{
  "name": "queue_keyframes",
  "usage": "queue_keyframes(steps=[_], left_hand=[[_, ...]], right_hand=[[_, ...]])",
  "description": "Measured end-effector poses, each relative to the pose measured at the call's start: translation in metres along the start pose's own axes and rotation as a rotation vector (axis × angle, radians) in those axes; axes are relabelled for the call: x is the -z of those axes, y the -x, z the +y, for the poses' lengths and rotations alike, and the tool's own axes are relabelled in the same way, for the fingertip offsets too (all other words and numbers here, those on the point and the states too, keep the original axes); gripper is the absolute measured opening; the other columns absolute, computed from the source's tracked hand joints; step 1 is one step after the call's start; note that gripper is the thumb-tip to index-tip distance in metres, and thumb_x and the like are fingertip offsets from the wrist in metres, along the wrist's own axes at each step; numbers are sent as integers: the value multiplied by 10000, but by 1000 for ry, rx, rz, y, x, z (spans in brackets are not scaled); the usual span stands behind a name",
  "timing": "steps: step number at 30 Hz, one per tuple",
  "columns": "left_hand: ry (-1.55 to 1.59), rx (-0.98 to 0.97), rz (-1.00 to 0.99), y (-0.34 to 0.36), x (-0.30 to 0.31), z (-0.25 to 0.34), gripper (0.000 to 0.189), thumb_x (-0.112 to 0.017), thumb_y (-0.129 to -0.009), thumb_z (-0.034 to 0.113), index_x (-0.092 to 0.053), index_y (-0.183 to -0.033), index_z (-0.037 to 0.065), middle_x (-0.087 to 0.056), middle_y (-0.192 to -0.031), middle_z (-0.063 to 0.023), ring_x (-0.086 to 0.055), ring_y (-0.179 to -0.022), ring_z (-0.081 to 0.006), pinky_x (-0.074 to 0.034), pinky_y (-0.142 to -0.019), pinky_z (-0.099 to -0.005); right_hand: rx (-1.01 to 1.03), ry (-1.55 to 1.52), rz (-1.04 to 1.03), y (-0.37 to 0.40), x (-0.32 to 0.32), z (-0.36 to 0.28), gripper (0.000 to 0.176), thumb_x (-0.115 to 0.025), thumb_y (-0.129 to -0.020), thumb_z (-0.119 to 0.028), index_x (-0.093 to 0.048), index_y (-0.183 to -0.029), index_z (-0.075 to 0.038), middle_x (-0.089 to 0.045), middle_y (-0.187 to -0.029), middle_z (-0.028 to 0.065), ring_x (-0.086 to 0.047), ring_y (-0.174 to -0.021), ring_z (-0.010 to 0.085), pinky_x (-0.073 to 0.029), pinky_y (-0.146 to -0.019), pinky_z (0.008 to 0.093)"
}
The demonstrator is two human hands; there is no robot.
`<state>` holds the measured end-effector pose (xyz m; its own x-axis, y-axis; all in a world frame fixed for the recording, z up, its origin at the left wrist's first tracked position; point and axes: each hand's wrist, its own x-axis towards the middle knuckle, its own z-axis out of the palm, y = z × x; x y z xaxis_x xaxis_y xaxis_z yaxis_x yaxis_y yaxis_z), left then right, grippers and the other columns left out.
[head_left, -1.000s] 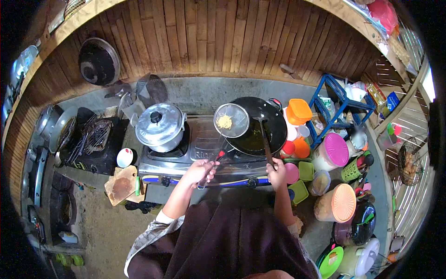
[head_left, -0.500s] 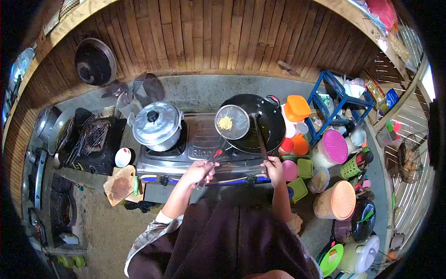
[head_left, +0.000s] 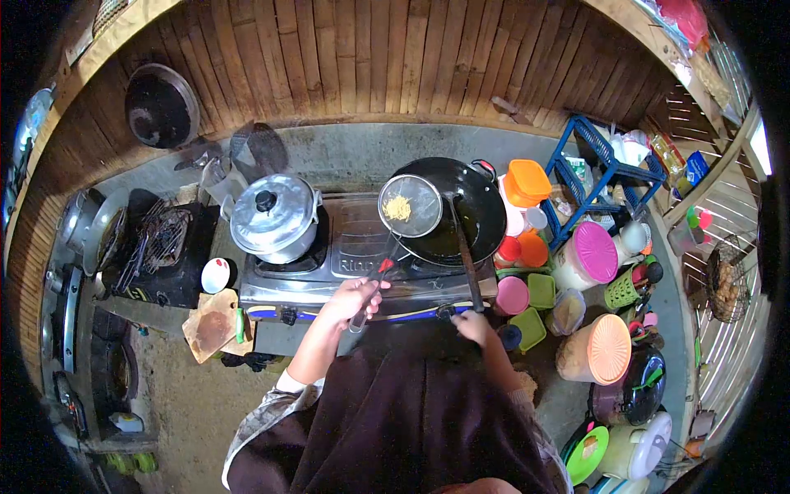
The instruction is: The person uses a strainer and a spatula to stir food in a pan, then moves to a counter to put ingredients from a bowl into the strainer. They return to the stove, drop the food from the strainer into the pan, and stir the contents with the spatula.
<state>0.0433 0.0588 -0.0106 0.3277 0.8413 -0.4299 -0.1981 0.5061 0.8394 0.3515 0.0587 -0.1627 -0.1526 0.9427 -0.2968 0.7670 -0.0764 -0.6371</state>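
My left hand [head_left: 354, 300] grips the red-and-black handle of a round wire strainer [head_left: 409, 206]. The strainer carries a small heap of yellow shreds and hangs over the left rim of the black wok [head_left: 469, 206]. The wok sits on the right burner of the steel gas stove [head_left: 354, 247]. A dark spatula [head_left: 467, 255] leans in the wok, its handle pointing toward me with no hand on it. My right hand [head_left: 473, 325] is low at the stove's front edge, next to a dark knob [head_left: 448, 311]. Its fingers are curled and its grip is unclear.
A lidded aluminium pot [head_left: 274, 216] stands on the left burner. Left of the stove are a black grill stand [head_left: 164, 247], a white cup [head_left: 216, 276] and a wooden board [head_left: 214, 323]. Coloured plastic containers [head_left: 592, 255] and a blue rack [head_left: 605, 177] crowd the right.
My right hand has let go of the spatula handle and dropped to the stove's front edge. The spatula now rests in the wok. The strainer stays held over the wok's left rim.
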Motion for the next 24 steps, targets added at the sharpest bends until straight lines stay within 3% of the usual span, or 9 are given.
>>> queue_keyframes(steps=[2, 3, 5, 6, 14, 24], left_hand=[[-23, -11, -2, -1, 5, 3, 226, -407, -882, 159, -541, -975, 2, -459, -584, 17, -401, -453, -67, -348, -409, -205], [-65, -34, -11, -5, 10, 4, 230, -405, -882, 157, -544, -960, -9, -466, -583, 14, -409, -458, -69, -358, -423, -208], [-131, -75, -52, -7, 21, 10, 242, -401, -882, 152, -553, -918, -33, -484, -579, 2, -436, -483, -79, -379, -481, -217], [-272, -106, -58, -10, 29, 14, 248, -406, -882, 157, -563, -901, -34, -493, -579, -4, -447, -503, -85, -380, -511, -220], [-386, -80, -163, -14, 50, 36, 247, -425, -868, 156, -582, -923, -26, -509, -591, -12, -473, -543, -105, -391, -543, -230], [-362, -20, -300, -32, 61, 44, 245, -432, -866, 184, -574, -922, -8, -525, -590, -11, -484, -549, -98, -390, -543, -224]], right_hand=[[-52, 122, -198, -4, -12, -7, 461, -466, -797, -403, -598, -774, 38, -597, -737, 215, -597, -669, 319, -468, -656, 370], [-51, 122, -194, -8, -20, -9, 461, -466, -797, -403, -598, -774, 38, -597, -737, 215, -597, -669, 319, -468, -656, 370], [-109, 245, -20, -14, -34, -12, 420, -467, -788, -345, -603, -774, 52, -579, -812, 264, -563, -796, 404, -444, -730, 462], [-105, 246, -21, -17, -37, -10, 420, -467, -788, -345, -603, -774, 52, -579, -812, 264, -563, -796, 404, -444, -730, 462], [-166, 258, -69, -18, -28, -29, 409, -402, -826, -284, -589, -757, 73, -571, -803, 273, -554, -811, 396, -434, -740, 448], [-274, 211, -59, -22, -34, -28, 385, -422, -814, -284, -600, -764, 53, -594, -787, 231, -579, -794, 358, -456, -732, 410]])
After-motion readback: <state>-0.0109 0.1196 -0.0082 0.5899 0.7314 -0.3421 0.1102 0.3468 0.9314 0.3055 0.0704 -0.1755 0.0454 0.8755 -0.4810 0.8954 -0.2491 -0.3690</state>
